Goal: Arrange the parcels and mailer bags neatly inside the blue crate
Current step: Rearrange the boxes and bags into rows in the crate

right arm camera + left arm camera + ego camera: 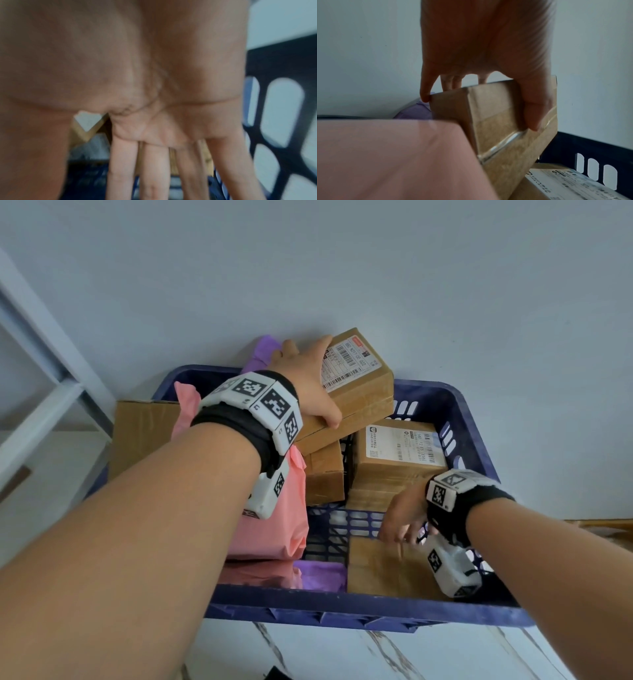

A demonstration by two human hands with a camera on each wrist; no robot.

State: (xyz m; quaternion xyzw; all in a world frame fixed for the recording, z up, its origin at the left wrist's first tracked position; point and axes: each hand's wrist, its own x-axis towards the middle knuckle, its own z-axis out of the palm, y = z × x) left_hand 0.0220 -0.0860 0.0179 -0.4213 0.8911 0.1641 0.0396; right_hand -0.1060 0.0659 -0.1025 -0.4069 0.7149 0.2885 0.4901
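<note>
The blue crate (479, 440) holds several parcels. My left hand (308, 381) grips a labelled cardboard box (359, 385), tilted and raised above the crate's far rim; in the left wrist view the thumb and fingers (534, 119) clamp opposite faces of this box (496, 121). My right hand (400, 525) hangs inside the crate with fingers straight, just over a flat brown parcel (380, 570); I cannot tell if it touches. The right wrist view is blurred and shows the right hand (163, 169) holding nothing. A pink mailer bag (274, 508) leans at the left.
Another labelled box (397, 453) and a small box (325, 474) sit mid-crate. Purple mailers lie at the far side (260, 350) and near the front (322, 575). A large cardboard parcel (144, 433) sticks out at the left. The crate stands on a marbled white surface (342, 655) by a wall.
</note>
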